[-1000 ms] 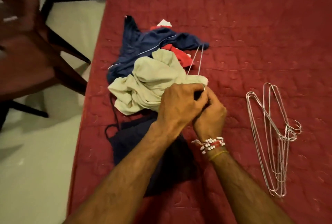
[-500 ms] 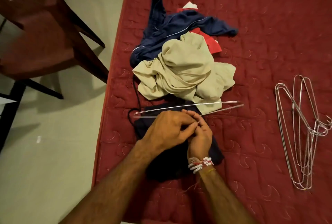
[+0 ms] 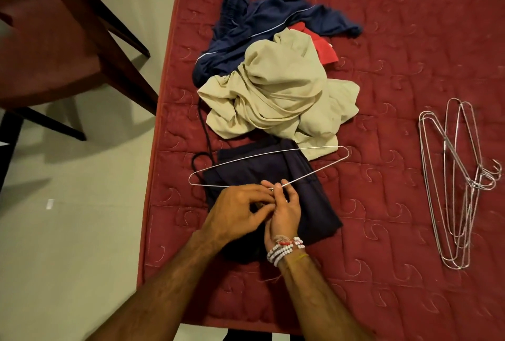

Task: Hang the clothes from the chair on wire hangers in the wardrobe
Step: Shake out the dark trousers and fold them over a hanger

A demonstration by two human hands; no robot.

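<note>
Both left hand (image 3: pixel 237 212) and right hand (image 3: pixel 285 211) pinch the wire hanger (image 3: pixel 269 153), its triangle beyond their grip.

wire hanger (image 3: pixel 273 152): thin bare metal, silver, shiny
spare hangers (image 3: pixel 476 183): same shiny metal wire
bed cover (image 3: pixel 410 40): dark red cloth, quilted, matt
beige garment (image 3: pixel 278 94): soft cloth, matt, creased
navy garment (image 3: pixel 273 21): smooth cloth, slight sheen
dark garment (image 3: pixel 314 204): matt cloth
chair (image 3: pixel 54 48): brown wood, polished
floor (image 3: pixel 68 231): smooth, pale
bracelet (image 3: pixel 284 250): glossy beads
</note>
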